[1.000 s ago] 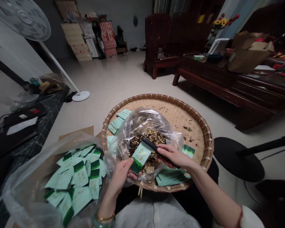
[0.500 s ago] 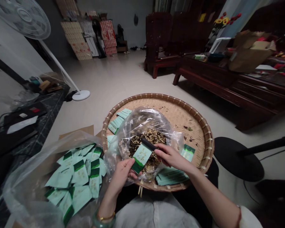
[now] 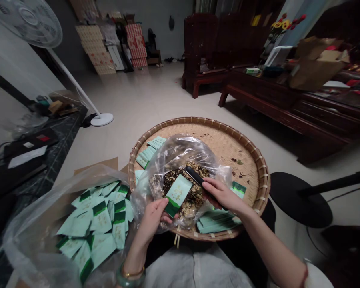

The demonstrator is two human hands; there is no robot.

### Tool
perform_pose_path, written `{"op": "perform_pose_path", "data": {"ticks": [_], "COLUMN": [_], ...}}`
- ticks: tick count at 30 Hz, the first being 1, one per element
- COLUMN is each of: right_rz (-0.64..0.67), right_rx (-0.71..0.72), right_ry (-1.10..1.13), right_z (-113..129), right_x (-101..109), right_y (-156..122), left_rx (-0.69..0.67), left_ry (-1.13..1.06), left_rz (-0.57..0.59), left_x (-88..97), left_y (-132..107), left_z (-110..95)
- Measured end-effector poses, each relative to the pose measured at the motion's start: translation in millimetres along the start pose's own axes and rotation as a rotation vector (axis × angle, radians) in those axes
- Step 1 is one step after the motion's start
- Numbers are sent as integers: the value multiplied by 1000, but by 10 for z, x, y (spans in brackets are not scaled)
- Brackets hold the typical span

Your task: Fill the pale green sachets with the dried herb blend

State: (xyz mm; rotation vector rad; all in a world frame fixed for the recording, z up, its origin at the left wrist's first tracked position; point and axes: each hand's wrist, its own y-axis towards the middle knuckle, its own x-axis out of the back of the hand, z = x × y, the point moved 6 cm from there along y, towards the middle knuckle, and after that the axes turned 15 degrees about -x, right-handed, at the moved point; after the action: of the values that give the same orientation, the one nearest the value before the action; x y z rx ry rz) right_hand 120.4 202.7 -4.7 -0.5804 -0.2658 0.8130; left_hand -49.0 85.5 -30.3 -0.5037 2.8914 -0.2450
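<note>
So, far left you've got a white standing fan (image 3: 28, 18), and nearer to you a big plastic bag (image 3: 21, 242) lying open with a messy heap of green packets (image 3: 100, 222) in it. Right of that is your round woven tray (image 3: 228, 142), with a few bundles of flat packets (image 3: 146, 157) along its left side. Your left hand (image 3: 152, 217) has its fingers pinched on the dark green end of one packet (image 3: 180, 191), which sits tilted above the open clear bag (image 3: 184, 145) in the tray. Under the packet you can see the dark and pale dried mix (image 3: 198, 170). Just beside the packet's far right edge is a black tool (image 3: 194, 175), and your right hand (image 3: 219, 195) has its fingers closed around the near part of it. Near your right wrist there's a stack of packets (image 3: 216, 221), plus another packet (image 3: 239, 189) poking out a bit farther back. Some loose leaf bits (image 3: 237, 161) are scattered on the tray's right side, and past its rim stands a black round base (image 3: 301, 202).
</note>
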Motion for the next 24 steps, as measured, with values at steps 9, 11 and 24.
{"op": "perform_pose_path", "data": {"ticks": [9, 11, 24], "right_rz": [-47, -5, -323], "right_rx": [121, 120, 218], "right_ry": [-210, -169, -446], "right_z": [42, 25, 12], "right_x": [-87, -101, 263], "right_y": [-2, 6, 48], "left_rx": [-8, -6, -10], "left_ry": [32, 27, 37], "left_rz": [30, 30, -11], "left_x": [-49, -47, -13], "left_y": [3, 0, 1], "left_z": [-18, -16, -17]}}
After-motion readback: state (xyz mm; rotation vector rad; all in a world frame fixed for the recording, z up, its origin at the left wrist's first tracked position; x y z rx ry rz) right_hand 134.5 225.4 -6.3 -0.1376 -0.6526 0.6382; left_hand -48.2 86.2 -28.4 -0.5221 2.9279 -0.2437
